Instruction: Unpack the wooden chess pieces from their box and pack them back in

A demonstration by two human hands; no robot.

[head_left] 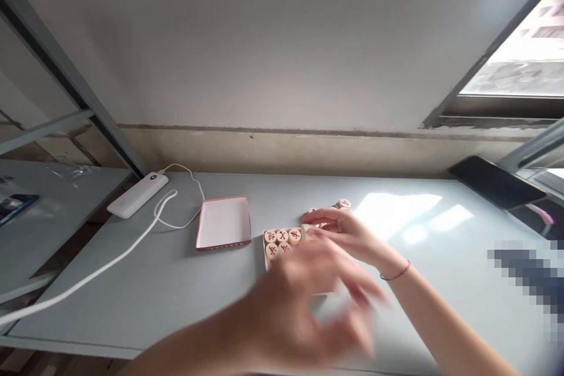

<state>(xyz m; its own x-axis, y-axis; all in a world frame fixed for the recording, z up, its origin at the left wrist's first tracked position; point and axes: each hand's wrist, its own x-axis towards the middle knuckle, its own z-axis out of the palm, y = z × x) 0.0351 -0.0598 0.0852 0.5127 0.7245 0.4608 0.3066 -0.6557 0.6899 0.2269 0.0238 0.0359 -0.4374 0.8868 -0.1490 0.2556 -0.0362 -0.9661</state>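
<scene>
A shallow box (265,263) holds rows of round Chinese chess pieces (282,236) with red characters on pale faces. At its far right corner my right hand (346,229) has its fingers closed around a tilted Chinese chess piece (305,229). More pieces lie just behind that hand, one Chinese chess piece (345,203) showing its red character. My left hand (304,299) hangs nearer the camera, in front of the box, and covers much of it. Motion smears its fingers, so whether they hold anything is unclear.
Left of the pieces lies a box lid (224,223), white inside with a red rim. A white power bank (138,194) with a white cable (110,261) is farther left. A dark flat object (497,182) rests at the right, by the metal frame. A wall (273,59) closes off the back.
</scene>
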